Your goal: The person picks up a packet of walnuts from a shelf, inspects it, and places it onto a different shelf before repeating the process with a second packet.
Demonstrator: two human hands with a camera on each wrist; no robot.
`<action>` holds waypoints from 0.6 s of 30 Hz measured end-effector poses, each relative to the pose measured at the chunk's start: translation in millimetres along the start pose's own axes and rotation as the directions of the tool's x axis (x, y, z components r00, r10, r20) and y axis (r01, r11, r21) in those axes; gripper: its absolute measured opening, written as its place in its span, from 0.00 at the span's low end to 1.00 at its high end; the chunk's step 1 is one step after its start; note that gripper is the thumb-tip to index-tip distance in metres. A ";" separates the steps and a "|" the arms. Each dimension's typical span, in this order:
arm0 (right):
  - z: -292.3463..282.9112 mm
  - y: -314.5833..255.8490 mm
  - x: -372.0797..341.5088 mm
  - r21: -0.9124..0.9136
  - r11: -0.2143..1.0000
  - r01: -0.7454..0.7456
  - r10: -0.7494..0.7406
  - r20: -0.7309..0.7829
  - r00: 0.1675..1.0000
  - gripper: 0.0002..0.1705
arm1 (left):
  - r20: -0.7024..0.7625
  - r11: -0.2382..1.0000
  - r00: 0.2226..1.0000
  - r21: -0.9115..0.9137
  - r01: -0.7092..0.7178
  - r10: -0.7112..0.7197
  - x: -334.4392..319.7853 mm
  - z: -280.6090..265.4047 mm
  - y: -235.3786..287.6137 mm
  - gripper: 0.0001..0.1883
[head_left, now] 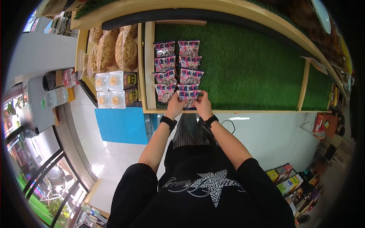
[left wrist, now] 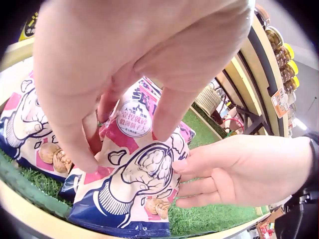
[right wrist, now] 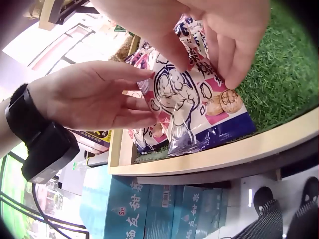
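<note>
A pink and white walnut packet (head_left: 189, 95) with a dark blue edge lies at the near end of the right column of packets, overlapping the one behind it. My left hand (head_left: 175, 106) holds its left side, thumb and fingers spread over the packet. On its right side my right hand (head_left: 204, 106) grips with bent fingers and thumb. A cartoon hand and walnuts are printed on the packet's front (left wrist: 144, 174), seen close in the left wrist view. Beside it, in the left column, a matching packet (head_left: 165, 92) lies near my left fingers.
Two columns of matching packets (head_left: 165, 78) lie on green turf (head_left: 247, 68) inside a wooden rim (head_left: 258, 111). Left of a divider are bags of tan snacks (head_left: 126, 49) and clear jugs (head_left: 116, 80) with orange lids. A blue box (head_left: 121, 125) stands below the rim.
</note>
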State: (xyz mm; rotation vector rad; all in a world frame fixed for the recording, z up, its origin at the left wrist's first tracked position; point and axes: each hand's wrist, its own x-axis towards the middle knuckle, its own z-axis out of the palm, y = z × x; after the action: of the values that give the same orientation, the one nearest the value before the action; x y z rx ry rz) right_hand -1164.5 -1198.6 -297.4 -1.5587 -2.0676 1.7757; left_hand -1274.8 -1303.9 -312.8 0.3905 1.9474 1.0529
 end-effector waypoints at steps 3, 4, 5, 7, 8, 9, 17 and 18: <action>-4.4 3.7 12.6 0.093 0.996 -0.013 0.000 0.130 0.991 0.21 | -0.008 0.997 0.997 -0.029 -0.075 0.075 4.1 1.3 -1.8 0.21; -1.9 16.7 19.7 0.146 0.989 0.036 -0.068 0.223 0.972 0.21 | -0.004 0.997 0.997 -0.026 -0.071 0.071 5.7 0.3 -4.0 0.21; 3.4 28.5 24.3 0.057 0.996 0.075 -0.084 0.189 0.978 0.22 | 0.046 0.998 0.998 -0.048 -0.040 0.042 7.5 -0.4 -5.2 0.21; -2.0 11.6 14.4 0.080 0.996 0.031 -0.046 0.184 0.982 0.23 | 0.023 0.988 0.997 -0.141 -0.068 0.071 7.6 3.6 -7.4 0.23; -4.2 -0.7 9.0 0.101 0.995 -0.008 -0.011 0.182 0.983 0.23 | 0.024 0.988 0.997 -0.141 -0.070 0.074 5.0 4.3 -7.6 0.23; -3.2 -1.8 7.0 0.101 0.995 -0.004 -0.014 0.179 0.984 0.23 | 0.020 0.992 0.999 -0.123 -0.027 0.029 -1.5 0.6 6.9 0.26; -6.9 -19.3 10.2 0.250 0.965 0.084 -0.120 0.135 0.984 0.34 | 0.007 0.991 0.998 -0.121 -0.060 0.061 10.1 5.5 10.0 0.32; -5.9 -17.3 15.3 0.251 0.965 0.082 -0.119 0.135 0.984 0.34 | 0.008 0.991 0.998 -0.120 -0.058 0.060 12.1 5.6 13.9 0.32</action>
State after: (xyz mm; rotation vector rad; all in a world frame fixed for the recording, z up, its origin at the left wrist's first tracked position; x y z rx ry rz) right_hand -1180.2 -1181.9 -290.9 -1.2704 -1.8560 2.0720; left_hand -1278.9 -1285.4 -309.8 0.3887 1.8616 1.1965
